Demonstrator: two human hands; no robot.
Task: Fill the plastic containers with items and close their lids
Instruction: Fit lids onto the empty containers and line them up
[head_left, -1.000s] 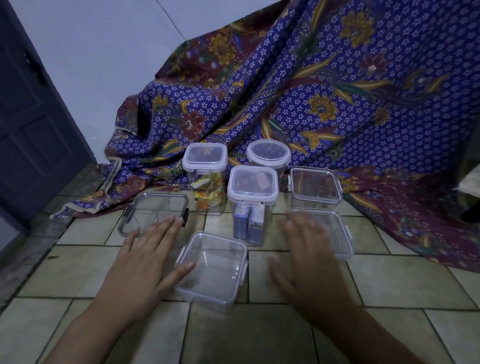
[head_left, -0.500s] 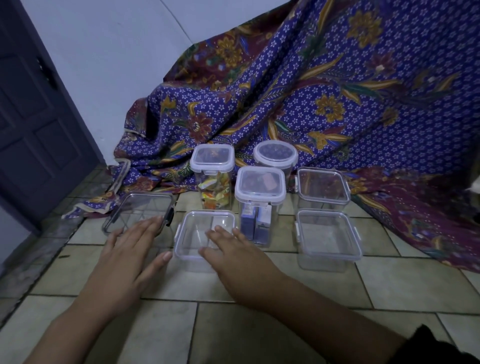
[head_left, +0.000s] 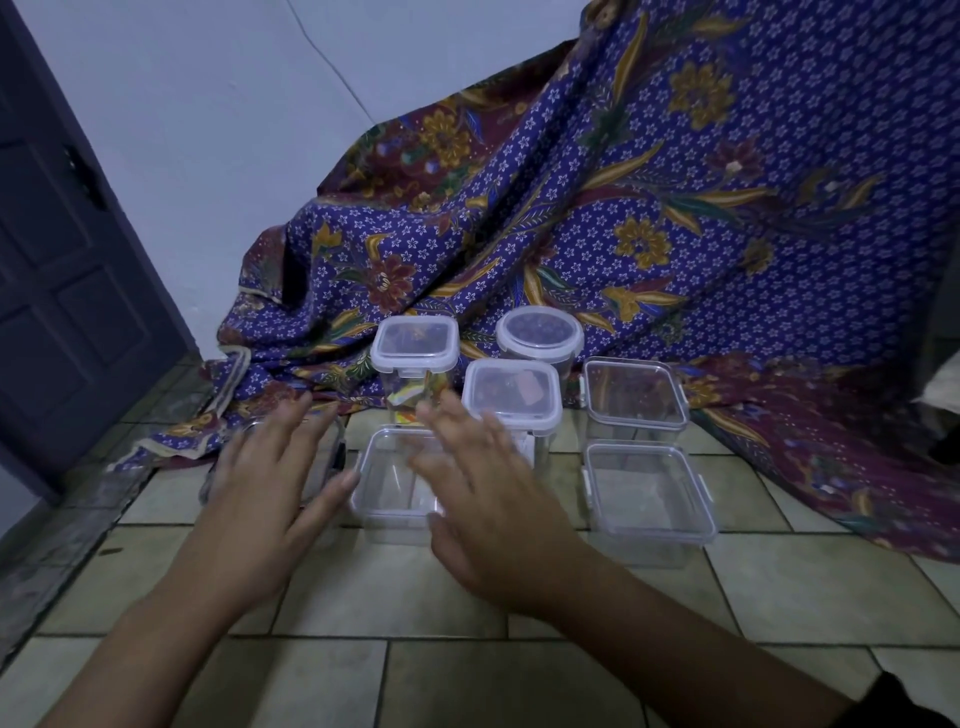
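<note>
A low clear square container (head_left: 387, 499) stands lidless on the tiled floor in front of me. My left hand (head_left: 265, 499) hovers flat just left of it, over a loose clear lid (head_left: 332, 441), thumb near the container's rim. My right hand (head_left: 488, 499), fingers spread, hovers over the container's right side. Behind stand a tall lidded container with coloured wrappers (head_left: 415, 358), a lidded container with blue packets (head_left: 511, 395) and a round lidded tub (head_left: 540, 338). At the right are a clear container (head_left: 649, 493) and, behind it, another (head_left: 634, 395).
A purple flowered cloth (head_left: 675, 208) drapes down onto the floor behind and right of the containers. A dark door (head_left: 62, 291) is at the left, a white wall (head_left: 234, 130) beside it. Tiled floor (head_left: 467, 675) lies under my arms.
My right hand crossed from the right container to the near lidless one, which slid farther away towards the tall ones. My left hand moved forward over the loose lid.
</note>
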